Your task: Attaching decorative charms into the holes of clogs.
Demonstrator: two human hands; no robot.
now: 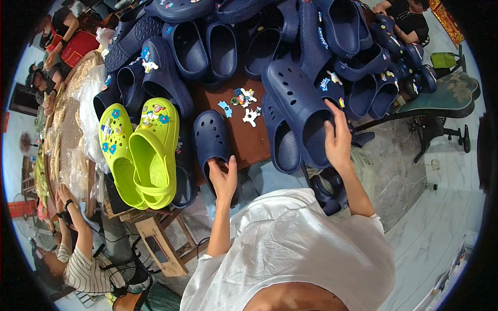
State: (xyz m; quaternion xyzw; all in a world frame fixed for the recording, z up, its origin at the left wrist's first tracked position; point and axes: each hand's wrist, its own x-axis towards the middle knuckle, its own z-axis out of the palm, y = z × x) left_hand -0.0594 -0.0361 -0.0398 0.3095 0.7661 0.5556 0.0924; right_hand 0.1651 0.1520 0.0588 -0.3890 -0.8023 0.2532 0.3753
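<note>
My left hand (223,179) grips a plain navy clog (211,132) at its opening, the fingers reaching inside. It stands toe-away at the near edge of the brown tabletop (212,98). My right hand (338,140) holds a second navy clog (290,88) by the side rim of its opening. That clog is raised and tilted over another navy clog (285,147). Between the two held clogs lie small shoe charms (245,96), a white figure charm (251,116) and a blue charm (225,109). No charms show on the held clogs.
Two lime-green clogs (153,171) with charms sit to my left. Many navy clogs (223,49) pile up along the far side. A wooden stool (161,246) is at lower left, a green office chair (441,96) at right. People work at a long table (54,135) on the left.
</note>
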